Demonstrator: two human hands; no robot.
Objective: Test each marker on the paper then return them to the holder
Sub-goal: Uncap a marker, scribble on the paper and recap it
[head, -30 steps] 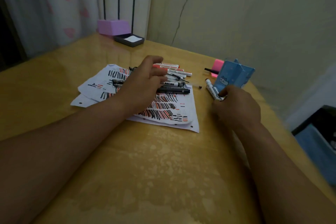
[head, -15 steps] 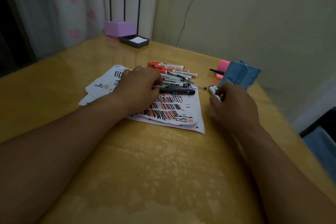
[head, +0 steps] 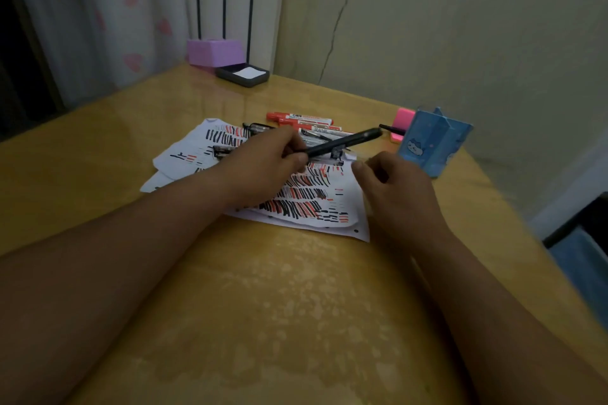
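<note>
Sheets of white paper (head: 329, 223), covered in black and red strokes, lie on the wooden table. My left hand (head: 263, 168) grips a black marker (head: 345, 141) and holds it above the paper, its far end aimed right toward the blue cat-print holder (head: 434, 145). Just right of that marker is my right hand (head: 398, 194), over the paper's right edge, with fingers loosely curled and apart. I see nothing in it. Red markers (head: 302, 118) and several other pens lie in a pile behind my left hand.
A pink block (head: 403, 118) with a black pen on it sits left of the holder. A purple box (head: 215, 51) and a black tray (head: 243, 74) stand at the far edge by the wall. The table's right edge (head: 526, 230) runs close to the holder.
My left hand closed on the black marker and lifted it off the pile. My right hand left the white marker by the holder and moved left toward the black marker.
</note>
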